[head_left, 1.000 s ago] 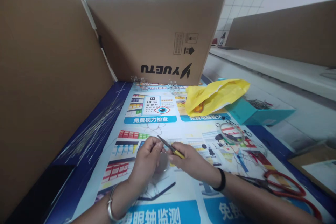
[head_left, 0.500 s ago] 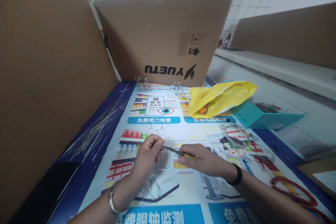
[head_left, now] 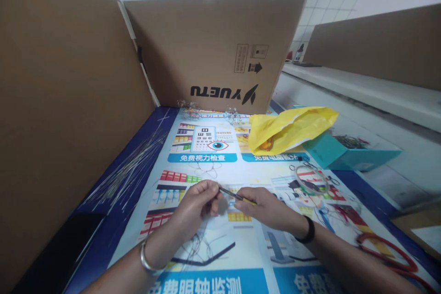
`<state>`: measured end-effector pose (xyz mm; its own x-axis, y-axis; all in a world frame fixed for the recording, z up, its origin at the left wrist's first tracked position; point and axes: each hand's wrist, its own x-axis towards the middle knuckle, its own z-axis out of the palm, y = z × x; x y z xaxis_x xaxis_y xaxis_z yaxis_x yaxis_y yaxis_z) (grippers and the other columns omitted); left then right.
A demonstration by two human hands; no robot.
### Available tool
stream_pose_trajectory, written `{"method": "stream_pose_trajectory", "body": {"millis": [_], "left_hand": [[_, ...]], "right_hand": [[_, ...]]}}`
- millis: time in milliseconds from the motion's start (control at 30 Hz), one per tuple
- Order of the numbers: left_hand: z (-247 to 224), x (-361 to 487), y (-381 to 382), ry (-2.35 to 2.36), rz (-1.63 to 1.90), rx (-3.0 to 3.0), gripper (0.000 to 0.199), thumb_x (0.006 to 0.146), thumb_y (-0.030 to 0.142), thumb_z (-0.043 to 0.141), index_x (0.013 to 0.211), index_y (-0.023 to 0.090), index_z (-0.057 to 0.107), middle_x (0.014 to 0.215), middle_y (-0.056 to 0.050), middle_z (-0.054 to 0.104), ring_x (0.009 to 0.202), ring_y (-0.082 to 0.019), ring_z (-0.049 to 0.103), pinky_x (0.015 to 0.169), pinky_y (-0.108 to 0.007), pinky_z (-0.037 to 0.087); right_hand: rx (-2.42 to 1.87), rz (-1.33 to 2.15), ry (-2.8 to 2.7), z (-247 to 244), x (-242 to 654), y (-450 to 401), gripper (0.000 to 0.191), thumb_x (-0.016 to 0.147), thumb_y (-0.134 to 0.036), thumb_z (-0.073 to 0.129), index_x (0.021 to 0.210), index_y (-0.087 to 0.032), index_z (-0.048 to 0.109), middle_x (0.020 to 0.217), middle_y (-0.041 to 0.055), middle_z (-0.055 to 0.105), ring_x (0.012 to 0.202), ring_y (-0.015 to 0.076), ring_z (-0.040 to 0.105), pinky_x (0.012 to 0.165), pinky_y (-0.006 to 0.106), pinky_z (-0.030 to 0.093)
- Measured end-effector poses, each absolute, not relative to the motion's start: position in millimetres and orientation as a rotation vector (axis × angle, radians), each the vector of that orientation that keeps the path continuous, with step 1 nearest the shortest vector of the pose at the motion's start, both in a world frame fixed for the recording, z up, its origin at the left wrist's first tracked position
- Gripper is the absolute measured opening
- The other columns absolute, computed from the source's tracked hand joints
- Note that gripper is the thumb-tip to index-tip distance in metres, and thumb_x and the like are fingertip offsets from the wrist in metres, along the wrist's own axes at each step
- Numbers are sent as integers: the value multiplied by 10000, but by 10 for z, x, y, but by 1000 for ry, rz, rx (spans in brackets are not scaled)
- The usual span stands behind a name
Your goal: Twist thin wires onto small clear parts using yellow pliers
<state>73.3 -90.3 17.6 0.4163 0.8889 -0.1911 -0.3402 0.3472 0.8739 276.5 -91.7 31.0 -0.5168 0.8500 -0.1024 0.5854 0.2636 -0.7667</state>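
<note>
My right hand (head_left: 258,204) is closed round a thin metal tool (head_left: 230,193) with a yellow handle, its tip pointing left. My left hand (head_left: 197,204) is pinched at that tip, thumb against forefinger; what it pinches is too small to make out. Both hands are above a printed poster (head_left: 244,243). Below my left hand lies a loose tangle of thin wires (head_left: 200,250). A faint, thin wire shape (head_left: 203,170) rests on the poster beyond my hands.
A yellow bag (head_left: 292,128) leans by a teal box (head_left: 358,158) of wires. Thin straight wires (head_left: 127,165) lie at left, near a black flat object (head_left: 62,252). A coil (head_left: 312,180) and red tubing (head_left: 389,252) lie at right. Cardboard (head_left: 213,50) stands behind.
My left hand has turned slightly and moved a little right with the tool's tip. The round wire loop seen below it before is no longer visible. My right hand is almost unmoved.
</note>
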Motion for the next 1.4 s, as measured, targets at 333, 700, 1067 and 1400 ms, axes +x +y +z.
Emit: {"method": "stream_pose_trajectory", "body": {"millis": [333, 700, 1067, 1400], "left_hand": [[173, 718, -900, 838, 886, 901, 210, 809, 323, 569, 723, 131, 576, 596, -15, 600, 489, -79, 523, 530, -198, 364], [224, 753, -922, 918, 926, 897, 254, 813, 369, 545, 703, 143, 511, 608, 18, 546, 416, -48, 446, 434, -180, 314], [237, 738, -901, 917, 855, 895, 179, 796, 302, 520, 706, 148, 528, 576, 6, 550, 378, -62, 435, 360, -172, 312], [236, 697, -895, 935, 846, 898, 151, 756, 220, 495, 823, 144, 608, 441, 46, 483, 289, -42, 363, 315, -151, 237]], "right_hand": [[-1323, 1138, -2177, 279, 2764, -906, 307, 853, -430, 426, 683, -175, 450, 620, -41, 403, 586, 93, 375, 514, 203, 266], [-1299, 1170, -2194, 320, 2776, -886, 313, 854, -443, 427, 702, -174, 476, 634, -43, 409, 596, 91, 381, 529, 203, 277], [-1351, 1092, -2146, 277, 2732, -913, 299, 857, -431, 419, 720, -178, 500, 640, -37, 436, 614, 103, 410, 535, 207, 294], [-1358, 1000, -2154, 259, 2687, -938, 247, 851, -384, 438, 717, -184, 493, 652, -35, 501, 620, 105, 465, 546, 208, 315]]}}
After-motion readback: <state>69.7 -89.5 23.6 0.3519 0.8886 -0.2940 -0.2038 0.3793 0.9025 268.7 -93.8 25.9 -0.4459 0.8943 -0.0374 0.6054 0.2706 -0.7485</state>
